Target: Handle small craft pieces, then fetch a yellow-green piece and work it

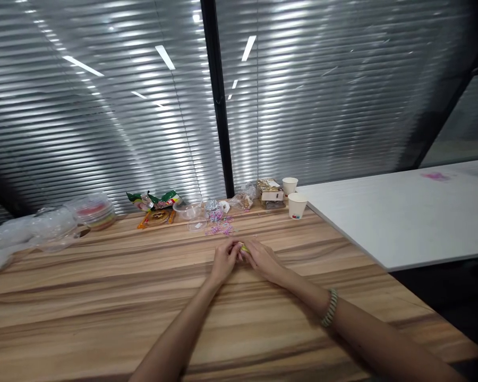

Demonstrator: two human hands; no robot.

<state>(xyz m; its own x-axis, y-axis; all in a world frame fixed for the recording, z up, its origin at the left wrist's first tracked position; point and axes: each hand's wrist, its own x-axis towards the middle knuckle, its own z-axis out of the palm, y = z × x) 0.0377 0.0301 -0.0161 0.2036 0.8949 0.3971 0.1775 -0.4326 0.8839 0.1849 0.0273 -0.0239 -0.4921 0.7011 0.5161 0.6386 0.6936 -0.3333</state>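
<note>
My left hand (224, 258) and my right hand (264, 258) meet low over the wooden table, fingertips pinched together. Between them shows a small yellow-green thing (244, 248), mostly covered by fingers, its kind too small to tell. Just beyond the hands lies a loose scatter of small pink and purple pieces (222, 228). Behind that scatter, a clear container (214, 211) holds more such pieces. A woven band (330, 307) circles my right wrist.
Along the table's (103, 297) back stand paper cups (297, 206), a small box (270, 192), a clear bowl (188, 210), green snack bags (155, 200) and stacked plastic lids (94, 211). Plastic bags (43, 228) lie at left. A white table (390, 217) adjoins at right; blinds rise behind.
</note>
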